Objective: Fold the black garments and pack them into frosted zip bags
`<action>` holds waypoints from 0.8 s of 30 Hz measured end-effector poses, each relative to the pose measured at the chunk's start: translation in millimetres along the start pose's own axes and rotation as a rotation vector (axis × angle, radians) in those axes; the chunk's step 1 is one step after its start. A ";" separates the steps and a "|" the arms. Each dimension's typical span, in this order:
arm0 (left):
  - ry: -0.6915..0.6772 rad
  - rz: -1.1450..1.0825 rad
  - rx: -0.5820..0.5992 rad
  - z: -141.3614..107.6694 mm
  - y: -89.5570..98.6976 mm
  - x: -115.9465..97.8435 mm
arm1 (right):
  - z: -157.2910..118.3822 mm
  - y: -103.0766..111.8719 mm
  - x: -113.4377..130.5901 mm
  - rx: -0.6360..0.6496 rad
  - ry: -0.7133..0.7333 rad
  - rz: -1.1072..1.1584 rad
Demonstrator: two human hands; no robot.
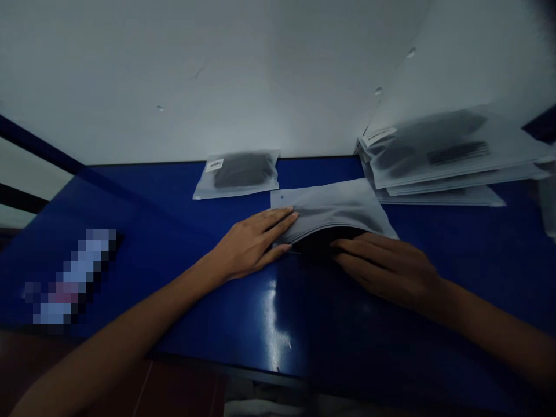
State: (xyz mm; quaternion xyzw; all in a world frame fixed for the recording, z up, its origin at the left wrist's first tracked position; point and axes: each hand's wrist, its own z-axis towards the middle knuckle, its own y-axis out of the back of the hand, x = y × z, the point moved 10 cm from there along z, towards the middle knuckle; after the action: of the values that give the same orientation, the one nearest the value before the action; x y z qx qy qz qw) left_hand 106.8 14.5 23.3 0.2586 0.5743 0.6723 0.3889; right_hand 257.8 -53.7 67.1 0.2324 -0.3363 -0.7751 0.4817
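Observation:
A frosted plastic bag (339, 202) lies on the blue table (208, 324), its open mouth towards me. My left hand (256, 240) rests with outstretched fingers on the bag's left end. At the mouth, my right hand (386, 266) has its fingers closed on a black item (317, 242), which is partly inside the bag. How far the item reaches into the bag is hidden by the plastic.
Behind the bag, a filled frosted bag with a label (245, 171) lies near the wall (182, 75). Several filled bags (438, 153) are stacked at the back right. A pixelated object (80, 278) is at the left.

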 end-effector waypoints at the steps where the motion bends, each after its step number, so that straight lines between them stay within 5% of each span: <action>1: 0.003 0.002 0.008 -0.1 -0.9 0.6 | 1.0 2.4 2.2 -0.009 0.022 0.019; 11: 0.086 0.027 0.098 -1.1 -14.9 12.4 | 10.5 8.3 27.8 0.072 0.122 0.237; 17: 0.123 0.070 0.111 -2.6 -13.5 19.3 | 7.3 3.6 32.1 0.042 0.100 0.132; 22: 0.156 0.062 -0.124 -4.8 6.3 21.7 | -4.4 -29.0 18.8 0.281 0.084 0.190; 24: 0.161 0.072 -0.248 -9.0 16.2 21.5 | -6.3 -30.6 10.6 0.272 0.052 0.128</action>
State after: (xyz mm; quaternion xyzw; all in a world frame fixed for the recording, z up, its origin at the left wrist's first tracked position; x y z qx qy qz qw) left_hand 83.9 26.4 35.1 0.1745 0.5063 0.7703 0.3462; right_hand 239.5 -55.7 39.7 0.2937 -0.4395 -0.6840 0.5027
